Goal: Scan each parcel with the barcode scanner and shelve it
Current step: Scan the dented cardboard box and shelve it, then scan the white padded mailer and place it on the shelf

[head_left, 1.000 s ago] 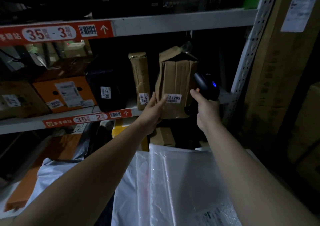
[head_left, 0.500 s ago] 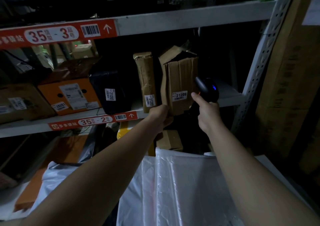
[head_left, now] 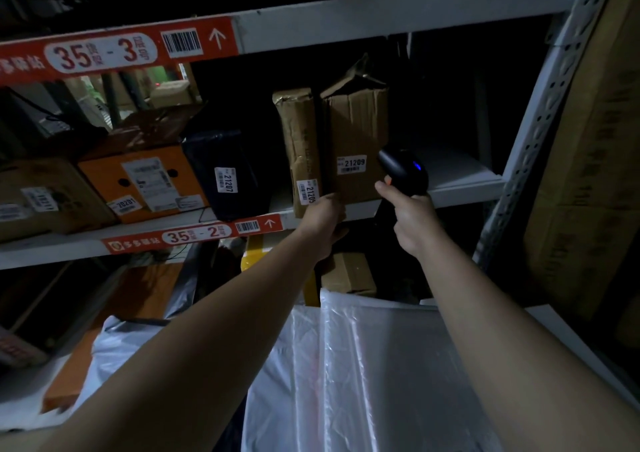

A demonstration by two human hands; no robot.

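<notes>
On shelf 35-2, we see the 21209 parcel standing upright, touching the 21205 parcel on its left. Left hand curls its fingers around the 21209 parcel's near bottom corner. Right hand fists the black scanner, just right of that parcel; blue LED lit, index finger on trigger.

**Parcel 21209 stood on the shelf**

We see the left hand gripping the bottom front corner of a tall cardboard parcel labelled 21209, upright on the shelf marked 35-2, just beside a narrower parcel labelled 21205. The right hand is closed around a black barcode scanner, whose head is near the 21209 label.
</notes>
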